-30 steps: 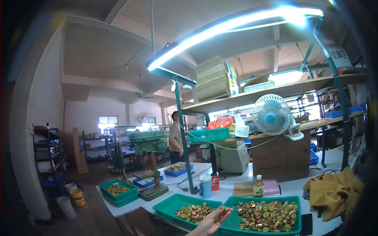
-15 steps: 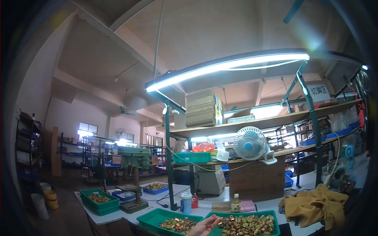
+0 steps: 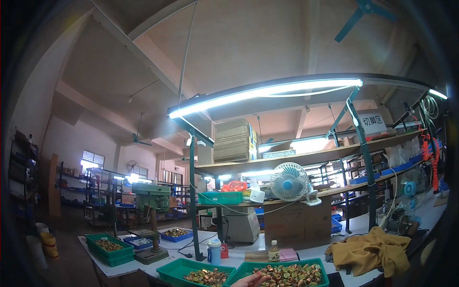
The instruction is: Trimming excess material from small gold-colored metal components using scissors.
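My left hand (image 3: 249, 280) comes in at the lower edge, seen only in part, in front of the gap between two green trays. Its fingers are drawn together at the near left edge of the right green tray (image 3: 323, 273). Whatever they hold, if anything, is too small to make out. That tray holds a heap of small copper-coloured and yellow-green ring-like parts (image 3: 296, 274). More such parts (image 3: 206, 277) fill the right side of the left green tray (image 3: 167, 271). My right hand is out of view.
Behind the trays stand a blue-and-white bottle (image 3: 214, 252), a small labelled bottle (image 3: 273, 251) and a red item (image 3: 224, 250). A yellow cloth (image 3: 370, 253) lies at right. A bench drill press (image 3: 153, 225) and stacked green bins (image 3: 109, 249) stand left. A fan (image 3: 289, 182) sits on the shelf.
The view has shifted, so the bench and shelf appear further left and slightly lower. My left hand now shows less, lower in the picture, its fingers still drawn together.
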The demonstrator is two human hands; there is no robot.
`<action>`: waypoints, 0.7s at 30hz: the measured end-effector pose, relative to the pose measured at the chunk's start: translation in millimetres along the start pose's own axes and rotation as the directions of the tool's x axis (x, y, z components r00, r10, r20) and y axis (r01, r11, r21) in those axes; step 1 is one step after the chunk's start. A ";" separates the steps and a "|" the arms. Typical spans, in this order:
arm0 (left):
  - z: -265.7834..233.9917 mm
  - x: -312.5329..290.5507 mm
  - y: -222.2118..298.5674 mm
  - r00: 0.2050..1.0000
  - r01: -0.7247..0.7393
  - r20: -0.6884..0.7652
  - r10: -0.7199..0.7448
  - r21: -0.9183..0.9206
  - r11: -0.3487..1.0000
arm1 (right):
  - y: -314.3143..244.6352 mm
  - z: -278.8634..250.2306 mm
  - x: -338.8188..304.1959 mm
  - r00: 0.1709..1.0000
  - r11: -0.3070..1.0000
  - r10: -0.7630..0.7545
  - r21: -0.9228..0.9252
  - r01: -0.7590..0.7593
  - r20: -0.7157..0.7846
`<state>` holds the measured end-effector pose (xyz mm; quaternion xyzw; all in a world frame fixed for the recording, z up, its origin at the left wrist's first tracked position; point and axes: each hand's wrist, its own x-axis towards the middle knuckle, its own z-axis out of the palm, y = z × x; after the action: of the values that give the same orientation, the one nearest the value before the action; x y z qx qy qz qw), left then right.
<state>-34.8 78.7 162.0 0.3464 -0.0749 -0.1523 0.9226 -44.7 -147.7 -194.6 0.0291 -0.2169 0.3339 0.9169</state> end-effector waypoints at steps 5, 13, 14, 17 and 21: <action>-3.1 -15.4 -4.8 0.995 -0.083 -0.044 0.084 0.029 0.996 | 13.1 2.3 1.4 0.992 0.998 -0.029 -0.053 0.023 -0.121; -45.0 -4.7 -34.6 0.949 -0.221 -0.215 0.231 0.071 0.973 | 78.1 26.8 -55.6 0.974 0.939 0.013 0.337 0.065 -0.224; -42.1 -6.5 -36.4 0.962 -0.188 -0.192 0.196 0.057 0.980 | 84.5 35.6 -64.4 0.950 0.945 -0.020 0.303 0.119 -0.312; -27.9 -6.5 -33.9 0.988 -0.088 -0.127 0.088 0.006 0.996 | 98.7 64.2 -80.1 0.822 0.953 -0.105 0.179 0.244 -0.560; -34.6 8.0 -36.8 0.993 0.009 -0.116 -0.008 0.006 1.000 | 33.6 20.4 -59.9 0.763 0.959 -0.284 -0.156 0.238 -0.581</action>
<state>-27.3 71.1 112.0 0.3579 -0.0204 -0.1356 0.9236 -114.3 -161.5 -204.2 -0.0813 0.0772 0.1868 0.9760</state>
